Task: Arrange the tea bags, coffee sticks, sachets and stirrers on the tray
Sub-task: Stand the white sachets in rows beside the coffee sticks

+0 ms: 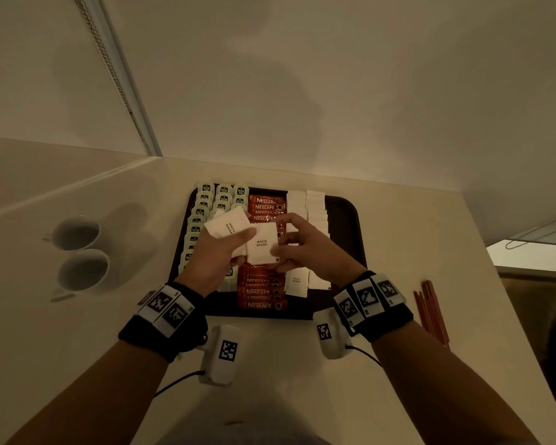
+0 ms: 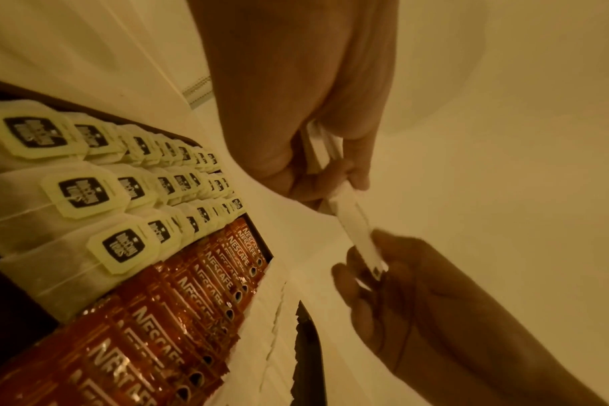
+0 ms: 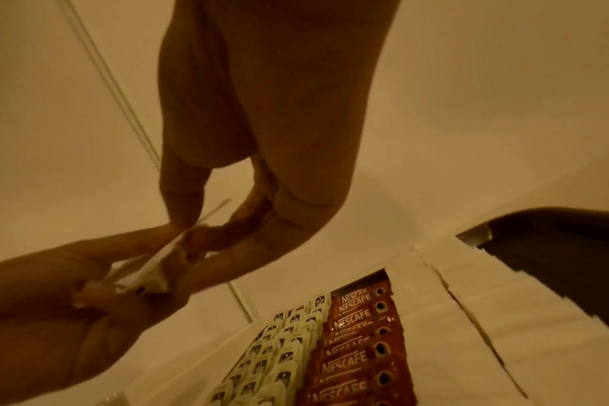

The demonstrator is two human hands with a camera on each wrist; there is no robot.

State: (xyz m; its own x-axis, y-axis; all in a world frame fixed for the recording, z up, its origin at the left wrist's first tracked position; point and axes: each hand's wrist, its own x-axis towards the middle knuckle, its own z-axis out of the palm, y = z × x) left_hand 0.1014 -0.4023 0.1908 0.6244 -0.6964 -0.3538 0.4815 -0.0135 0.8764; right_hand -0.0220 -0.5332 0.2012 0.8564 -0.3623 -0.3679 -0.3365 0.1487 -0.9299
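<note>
Head view shows the left hand (image 1: 220,252) clamped on a fan of sugar sachets (image 1: 228,227) above the tray (image 1: 350,220) while the right hand (image 1: 305,248) pinches one sachet (image 1: 262,247): peel it singly, then lay it overlapping the near end of the white rows (image 1: 305,207).

Tray on the bench, hands above it

The tray (image 1: 350,232) sits mid-bench (image 1: 398,364). On it the tea bags (image 1: 206,203) fill the 9 o'clock side, the coffee sticks (image 1: 260,293) run down the middle, and the sachets (image 1: 305,203) lie toward 3 o'clock. Both hands (image 1: 212,255) hold sachets over the tray's centre. Two cups (image 1: 77,252) stand on the bench at 9 o'clock of the tray; the stirrers (image 1: 430,313) lie at 4 o'clock, off the tray.
</note>
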